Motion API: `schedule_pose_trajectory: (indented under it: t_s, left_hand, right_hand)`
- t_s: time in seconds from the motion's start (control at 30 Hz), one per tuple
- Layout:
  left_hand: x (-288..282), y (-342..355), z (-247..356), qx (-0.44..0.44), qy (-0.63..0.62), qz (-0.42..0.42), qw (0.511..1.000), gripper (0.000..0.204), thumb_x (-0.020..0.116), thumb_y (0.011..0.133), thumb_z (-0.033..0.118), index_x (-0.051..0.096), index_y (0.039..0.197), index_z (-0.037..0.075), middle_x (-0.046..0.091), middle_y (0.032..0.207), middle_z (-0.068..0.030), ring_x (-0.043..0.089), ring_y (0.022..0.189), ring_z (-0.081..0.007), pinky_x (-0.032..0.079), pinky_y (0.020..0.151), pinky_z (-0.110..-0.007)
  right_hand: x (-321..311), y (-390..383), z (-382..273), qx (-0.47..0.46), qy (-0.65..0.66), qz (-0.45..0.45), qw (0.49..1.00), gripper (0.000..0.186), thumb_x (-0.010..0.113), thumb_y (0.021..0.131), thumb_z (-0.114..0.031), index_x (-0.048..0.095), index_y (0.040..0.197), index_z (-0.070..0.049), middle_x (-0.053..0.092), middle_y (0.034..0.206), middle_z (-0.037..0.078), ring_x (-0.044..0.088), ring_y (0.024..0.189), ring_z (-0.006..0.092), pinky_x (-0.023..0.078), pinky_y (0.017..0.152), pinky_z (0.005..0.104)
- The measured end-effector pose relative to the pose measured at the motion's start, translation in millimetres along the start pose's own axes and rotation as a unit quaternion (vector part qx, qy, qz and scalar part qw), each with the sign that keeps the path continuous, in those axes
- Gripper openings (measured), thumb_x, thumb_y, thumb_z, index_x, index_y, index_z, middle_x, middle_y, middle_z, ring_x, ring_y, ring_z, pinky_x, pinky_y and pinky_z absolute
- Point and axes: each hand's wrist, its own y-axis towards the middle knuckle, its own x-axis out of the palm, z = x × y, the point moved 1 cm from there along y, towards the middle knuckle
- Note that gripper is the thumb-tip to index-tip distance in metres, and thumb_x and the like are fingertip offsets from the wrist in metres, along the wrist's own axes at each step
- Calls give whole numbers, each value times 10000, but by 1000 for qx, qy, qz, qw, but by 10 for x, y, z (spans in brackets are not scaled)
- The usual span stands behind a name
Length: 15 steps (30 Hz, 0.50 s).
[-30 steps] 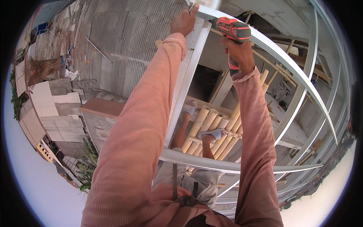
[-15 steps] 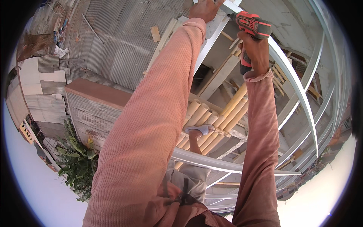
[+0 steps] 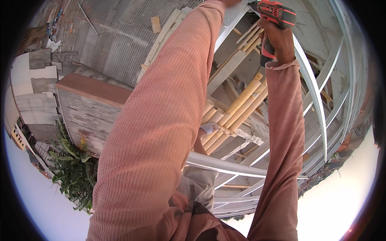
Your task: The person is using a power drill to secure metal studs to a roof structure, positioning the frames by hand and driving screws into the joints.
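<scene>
My right hand (image 3: pixel 280 42) grips the handle of a red and black cordless drill (image 3: pixel 276 14), its tip against or near the white metal beams (image 3: pixel 303 65) at the top centre. Reaching up beside that tip, my left hand (image 3: pixel 231 3) is blurred and mostly cut off by the top edge, so its fingers and what it touches are hidden. A white strut (image 3: pixel 227 29) runs down behind my left sleeve. Below, my foot in a light sandal (image 3: pixel 208 128) rests on bamboo poles (image 3: pixel 238 107), partly behind that sleeve.
I am high on an open metal frame (image 3: pixel 235 166) over a structure with planks and concrete. At left are corrugated roof sheets (image 3: pixel 106 40), a brown-capped wall (image 3: pixel 88 92) and leafy plants (image 3: pixel 68 168). More curved metal beams (image 3: pixel 343 108) cross the right side.
Both arms and the drill have shifted up and to the right in view, while the roofs and plants moved leftward. My left hand has slid mostly out of the top edge.
</scene>
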Motion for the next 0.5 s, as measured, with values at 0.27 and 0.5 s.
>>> schedule_pose_trajectory:
  t_s: [0.27, 0.5]
  left_hand:
    - [240, -35, 71, 211, 252, -10, 944, 335, 527, 946, 134, 623, 1266, 119, 659, 1177, -220, 704, 981, -353, 580, 846, -431]
    - [242, 86, -114, 312, 384, 26, 868, 270, 541, 935, 124, 691, 1148, 50, 692, 1111, -169, 690, 1051, -320, 596, 810, -427]
  right_hand:
    - [-106, -21, 144, 24, 13, 24, 999, 258, 711, 765, -191, 703, 973, -39, 669, 733, 49, 669, 600, 158, 512, 574, 326]
    - [-14, -156, 418, -32, 69, 23, 997, 233, 701, 803, -230, 717, 963, -61, 661, 726, 34, 603, 597, 115, 473, 579, 302]
